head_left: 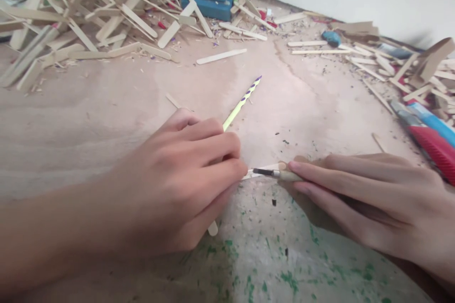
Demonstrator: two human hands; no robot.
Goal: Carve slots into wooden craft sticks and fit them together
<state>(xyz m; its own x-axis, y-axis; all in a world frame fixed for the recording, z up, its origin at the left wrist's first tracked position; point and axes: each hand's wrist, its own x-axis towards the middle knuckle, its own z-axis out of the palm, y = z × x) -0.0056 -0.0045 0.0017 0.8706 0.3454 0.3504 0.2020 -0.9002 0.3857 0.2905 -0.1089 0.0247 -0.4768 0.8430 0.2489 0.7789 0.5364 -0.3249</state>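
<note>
My left hand [192, 175] is closed with its fingers curled, pressing a craft stick [263, 169] down on the table. The stick's right end shows between my hands; its other end is hidden. My right hand [369, 194] pinches a carving knife [287, 176] with a pale handle, a metal collar and a dark narrow blade. The blade lies over the stick, its tip close to my left fingertips. From behind my left knuckles sticks out a yellow-green pencil [232, 116] with purple spots. Below that hand, another rounded stick end [212, 228] shows.
A large heap of craft sticks [110, 14] fills the back left, beside a dark object on a blue base [216, 4]. More sticks [377, 64] and a blue lump [331, 38] lie at right. A red-handled cutter [433, 147] lies near my right hand. Green paint flecks mark the wooden table [256, 255].
</note>
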